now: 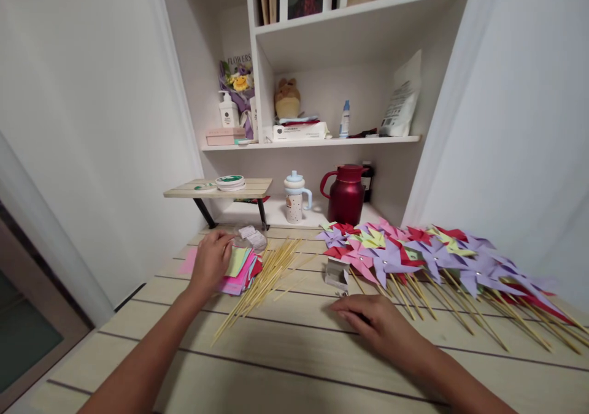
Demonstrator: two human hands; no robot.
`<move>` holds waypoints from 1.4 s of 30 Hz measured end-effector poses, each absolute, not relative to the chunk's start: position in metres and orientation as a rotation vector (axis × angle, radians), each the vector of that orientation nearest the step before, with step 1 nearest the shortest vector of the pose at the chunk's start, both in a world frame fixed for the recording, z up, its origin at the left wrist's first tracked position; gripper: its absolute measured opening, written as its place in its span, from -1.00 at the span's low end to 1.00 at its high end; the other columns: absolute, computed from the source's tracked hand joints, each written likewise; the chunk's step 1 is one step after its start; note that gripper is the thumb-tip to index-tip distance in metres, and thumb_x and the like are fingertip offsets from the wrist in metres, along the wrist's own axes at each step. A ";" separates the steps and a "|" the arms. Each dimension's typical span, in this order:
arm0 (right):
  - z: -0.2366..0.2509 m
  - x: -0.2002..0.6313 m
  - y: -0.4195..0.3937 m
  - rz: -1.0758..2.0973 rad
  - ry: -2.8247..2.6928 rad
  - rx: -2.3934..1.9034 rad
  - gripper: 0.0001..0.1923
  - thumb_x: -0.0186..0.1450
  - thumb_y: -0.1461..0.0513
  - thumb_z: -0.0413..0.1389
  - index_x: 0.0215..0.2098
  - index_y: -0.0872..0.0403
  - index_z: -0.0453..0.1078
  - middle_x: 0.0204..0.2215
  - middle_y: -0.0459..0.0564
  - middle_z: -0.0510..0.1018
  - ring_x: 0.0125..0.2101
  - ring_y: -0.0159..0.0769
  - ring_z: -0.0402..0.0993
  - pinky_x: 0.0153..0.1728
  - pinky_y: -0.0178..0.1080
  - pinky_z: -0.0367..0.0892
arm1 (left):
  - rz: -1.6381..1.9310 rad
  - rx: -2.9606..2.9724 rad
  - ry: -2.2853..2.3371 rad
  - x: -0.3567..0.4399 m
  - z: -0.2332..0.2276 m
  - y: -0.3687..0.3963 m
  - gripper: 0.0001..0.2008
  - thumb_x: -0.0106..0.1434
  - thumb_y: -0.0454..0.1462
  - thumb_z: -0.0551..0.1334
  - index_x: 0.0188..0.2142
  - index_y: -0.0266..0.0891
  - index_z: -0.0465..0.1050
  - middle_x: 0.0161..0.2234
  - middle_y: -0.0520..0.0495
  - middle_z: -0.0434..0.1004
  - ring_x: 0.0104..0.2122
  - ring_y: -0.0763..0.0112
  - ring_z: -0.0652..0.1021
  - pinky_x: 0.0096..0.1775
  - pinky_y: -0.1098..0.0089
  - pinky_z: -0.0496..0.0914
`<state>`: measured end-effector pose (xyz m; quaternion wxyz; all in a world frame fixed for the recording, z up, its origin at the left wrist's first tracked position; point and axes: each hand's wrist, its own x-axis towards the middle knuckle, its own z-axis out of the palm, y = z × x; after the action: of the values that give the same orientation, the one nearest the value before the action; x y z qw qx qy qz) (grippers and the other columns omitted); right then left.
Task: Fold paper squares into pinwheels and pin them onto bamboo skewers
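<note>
Left hand (210, 260) fingers rest spread on the paper stack (239, 270), hiding its edge; right hand (375, 322) lies flat, empty.

Pale wood-plank table (294, 352) w/ a stack of colored paper squares (240, 270) on the left, loose bamboo sticks (264, 279) beside it, small box (337, 274) mid, row of finished paper pinwheels (427, 257) across the right, red jug (346, 194) + cup (295, 197) at the back.

White walls (92, 95) flank a white shelf unit (350, 27) above the pale wooden desk (285, 365); a dark floor (23, 340) lies past its left edge.
</note>
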<state>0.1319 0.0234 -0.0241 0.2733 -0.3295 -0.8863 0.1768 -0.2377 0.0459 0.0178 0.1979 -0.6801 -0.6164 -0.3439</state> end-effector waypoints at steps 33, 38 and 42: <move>-0.026 0.130 0.025 0.618 -2.512 -0.931 -0.75 0.30 0.27 0.02 -0.24 -0.02 0.56 -0.28 -0.04 0.68 -0.25 -0.22 0.58 -0.16 -0.26 0.38 | -1.540 -1.759 -2.484 -0.238 -0.020 0.066 -0.46 0.16 -0.08 0.24 0.05 -0.35 0.38 -0.06 -0.28 0.54 -0.04 0.16 0.53 -0.09 0.28 0.40; -0.024 0.132 0.024 0.599 -2.505 -0.936 -0.74 0.28 0.30 0.03 -0.23 -0.02 0.56 -0.26 -0.04 0.68 -0.24 -0.22 0.58 -0.16 -0.26 0.38 | -1.575 -1.759 -2.479 -0.238 -0.018 0.065 -0.44 0.09 -0.12 0.34 0.04 -0.34 0.38 -0.03 -0.27 0.51 0.00 0.09 0.49 -0.06 0.22 0.40; -0.025 0.134 0.025 0.603 -2.506 -0.947 -0.76 0.26 0.30 0.06 -0.23 -0.01 0.57 -0.27 -0.03 0.68 -0.24 -0.21 0.58 -0.16 -0.26 0.37 | -1.493 -1.766 -2.510 -0.237 -0.019 0.066 -0.56 0.21 -0.17 0.29 0.05 -0.29 0.37 0.00 -0.21 0.46 -0.05 0.17 0.50 -0.06 0.13 0.43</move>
<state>0.1337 0.0251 -0.0253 0.1965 -0.3381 -0.8948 0.2154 -0.2373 0.0663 -0.0193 -0.1353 -0.5126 -0.7287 -0.4334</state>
